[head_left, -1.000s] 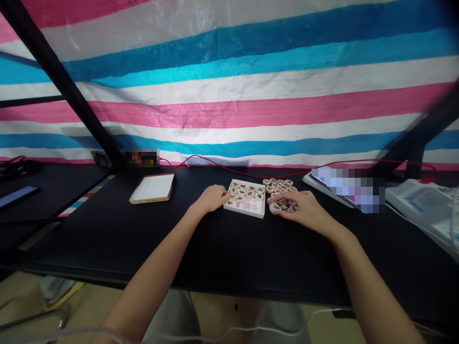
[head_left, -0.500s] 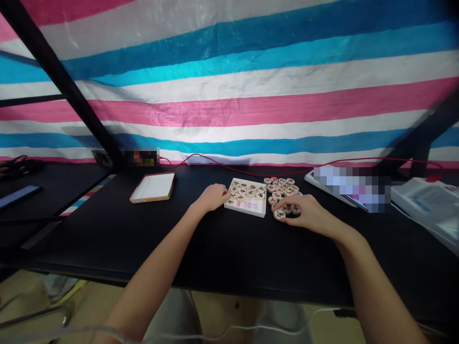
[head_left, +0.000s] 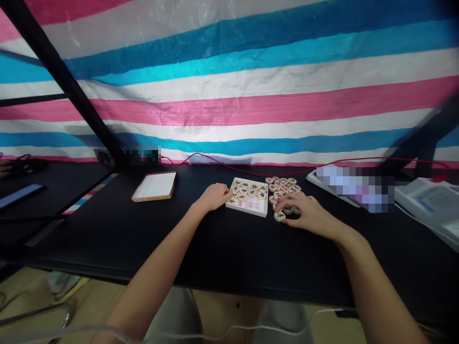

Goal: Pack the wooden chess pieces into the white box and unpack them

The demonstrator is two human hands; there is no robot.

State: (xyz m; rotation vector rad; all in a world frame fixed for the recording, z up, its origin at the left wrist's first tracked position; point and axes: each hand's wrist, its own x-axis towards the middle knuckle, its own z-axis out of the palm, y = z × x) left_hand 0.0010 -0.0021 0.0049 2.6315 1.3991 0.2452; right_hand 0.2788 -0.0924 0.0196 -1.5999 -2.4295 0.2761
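A shallow white box holds several xiangqi pieces with black characters, leaving its near side bare. My left hand grips the box's left edge, fingers curled together there. To the right of the box, several more xiangqi pieces, many with red characters, lie close together on the black table. My right hand has thumb and fingertips closed around a black-marked xiangqi piece at the near edge of that group. The fingers partly cover other pieces behind it.
A box lid with a white inside lies on the table at left. On the right are a white device with a blurred screen and a clear plastic container. A red cable runs along the back by the striped sheet.
My right hand's fingers have shifted slightly on the black-marked piece at the near edge. My left hand stays at the box; the whole view has moved a little.
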